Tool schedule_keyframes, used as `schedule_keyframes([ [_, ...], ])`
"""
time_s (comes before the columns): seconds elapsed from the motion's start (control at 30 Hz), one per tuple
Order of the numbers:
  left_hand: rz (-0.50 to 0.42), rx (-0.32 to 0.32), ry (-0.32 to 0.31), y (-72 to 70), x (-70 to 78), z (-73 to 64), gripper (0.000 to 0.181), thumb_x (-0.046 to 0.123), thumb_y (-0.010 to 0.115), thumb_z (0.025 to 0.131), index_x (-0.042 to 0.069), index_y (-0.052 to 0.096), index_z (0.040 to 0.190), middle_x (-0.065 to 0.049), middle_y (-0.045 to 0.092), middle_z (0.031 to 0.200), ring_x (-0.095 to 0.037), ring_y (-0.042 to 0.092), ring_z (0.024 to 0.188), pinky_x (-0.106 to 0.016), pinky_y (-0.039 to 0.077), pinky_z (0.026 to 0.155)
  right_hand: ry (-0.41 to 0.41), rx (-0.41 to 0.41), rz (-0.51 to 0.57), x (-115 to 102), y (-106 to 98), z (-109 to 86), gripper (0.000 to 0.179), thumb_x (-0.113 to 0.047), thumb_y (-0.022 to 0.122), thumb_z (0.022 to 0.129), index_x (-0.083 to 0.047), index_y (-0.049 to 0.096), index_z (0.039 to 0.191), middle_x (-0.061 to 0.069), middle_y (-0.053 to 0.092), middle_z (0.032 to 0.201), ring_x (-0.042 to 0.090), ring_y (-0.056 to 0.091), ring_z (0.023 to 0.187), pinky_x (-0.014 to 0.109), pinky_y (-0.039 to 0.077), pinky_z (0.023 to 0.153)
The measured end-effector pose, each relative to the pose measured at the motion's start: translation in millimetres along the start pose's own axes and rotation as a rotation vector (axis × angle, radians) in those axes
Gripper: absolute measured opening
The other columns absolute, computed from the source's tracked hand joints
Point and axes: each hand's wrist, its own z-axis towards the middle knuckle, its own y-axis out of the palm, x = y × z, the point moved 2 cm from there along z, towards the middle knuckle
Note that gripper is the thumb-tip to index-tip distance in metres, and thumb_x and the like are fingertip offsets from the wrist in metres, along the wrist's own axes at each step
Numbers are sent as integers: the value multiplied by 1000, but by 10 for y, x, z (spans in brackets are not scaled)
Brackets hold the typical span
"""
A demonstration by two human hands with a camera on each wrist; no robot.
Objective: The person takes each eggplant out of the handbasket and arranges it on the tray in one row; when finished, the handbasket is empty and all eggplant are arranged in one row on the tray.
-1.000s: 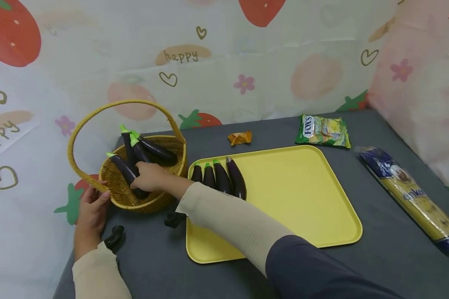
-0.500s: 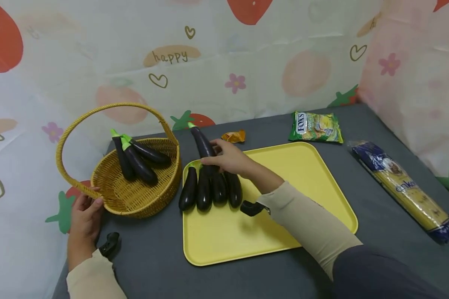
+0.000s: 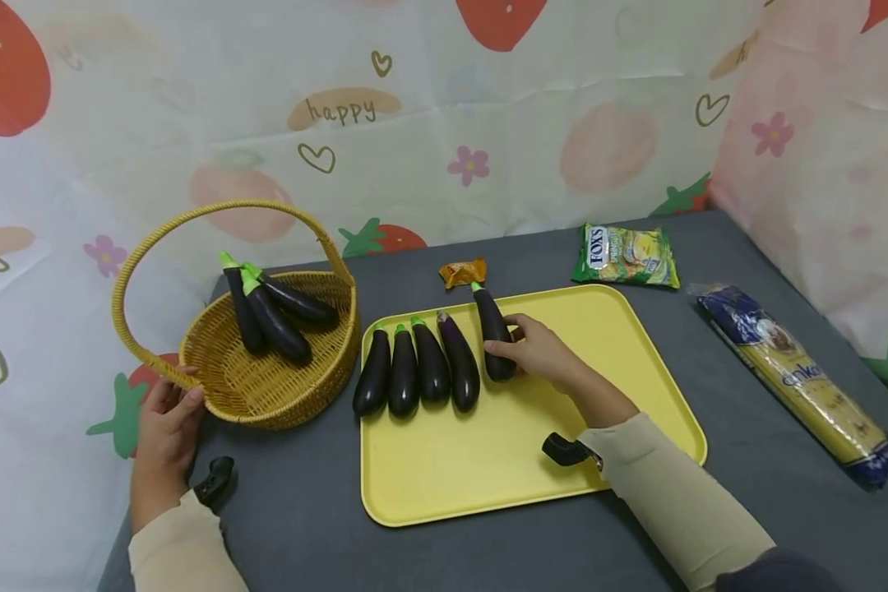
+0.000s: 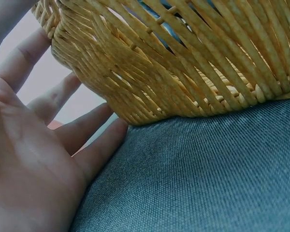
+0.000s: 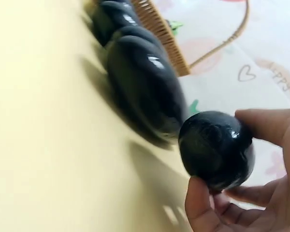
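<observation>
My right hand [image 3: 543, 352] holds an eggplant [image 3: 492, 316] between thumb and fingers, over the upper middle of a yellow tray [image 3: 488, 485]. Close up in the right wrist view, its dark rounded end [image 5: 215, 150] faces the camera, near the tray surface. Several eggplants [image 3: 432, 366] lie side by side at the tray's left, stems toward the wall. My left hand [image 3: 166, 427] holds the wicker basket [image 3: 296, 411] at its left rim, by the handle base. In the left wrist view its fingers [image 4: 94, 123] lie against the woven wall. Three eggplants [image 3: 277, 325] rest in the basket.
A small orange-wrapped packet [image 3: 462, 273] sits behind the tray. Farther right are a green FOX'S candy bag [image 3: 627, 255] and a long yellow-and-blue package [image 3: 807, 378]. The basket's tall handle [image 3: 229, 207] arches upward. A printed cloth wall [image 3: 525, 107] closes off the back.
My right hand took one eggplant out of the basket and carried it right, past the row on the tray. The left hand stays at the basket rim.
</observation>
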Motion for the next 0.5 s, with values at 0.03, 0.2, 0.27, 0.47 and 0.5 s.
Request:
schedule_keyframes([
  [0.03, -1, -2, -1, -4, 2, -5, 26, -13, 52, 93, -3, 62, 115, -10, 65, 109, -18, 61, 97, -25, 51, 80, 9, -3, -31, 25, 19, -11, 76, -42, 66, 92, -7, 31, 150, 19, 52, 127, 26, 60, 92, 36, 51, 74],
  [0.2, 14, -30, -8, -38, 4, -32, 28, -13, 51, 94, -2, 61, 118, -8, 64, 112, -16, 61, 99, -24, 50, 81, 12, 4, -165, 51, 97, -88, 77, -47, 66, 90, -6, 35, 148, 17, 56, 125, 28, 59, 104, 41, 48, 84],
  [0.27, 25, -34, -9, -48, 1, -39, 28, -12, 50, 94, -2, 61, 118, -8, 64, 112, -16, 61, 99, -24, 50, 80, 6, 6, -190, 45, 106, -111, 78, -49, 66, 90, -6, 36, 147, 17, 58, 123, 28, 60, 102, 41, 49, 83],
  [0.47, 31, -37, 5, -39, -19, -1, 27, -12, 51, 94, -3, 60, 118, -9, 65, 111, -17, 61, 99, -24, 50, 81, 10, -8, -199, 0, 36, -108, 78, -50, 65, 91, -5, 35, 147, 17, 58, 117, 21, 66, 75, 37, 54, 69],
  [0.5, 32, -38, 8, -32, -22, 13, 27, -12, 51, 94, -3, 60, 118, -9, 65, 112, -17, 61, 99, -25, 50, 81, 6, -5, -223, -30, 3, -92, 77, -50, 64, 91, -5, 35, 147, 16, 58, 116, 20, 67, 72, 37, 53, 69],
])
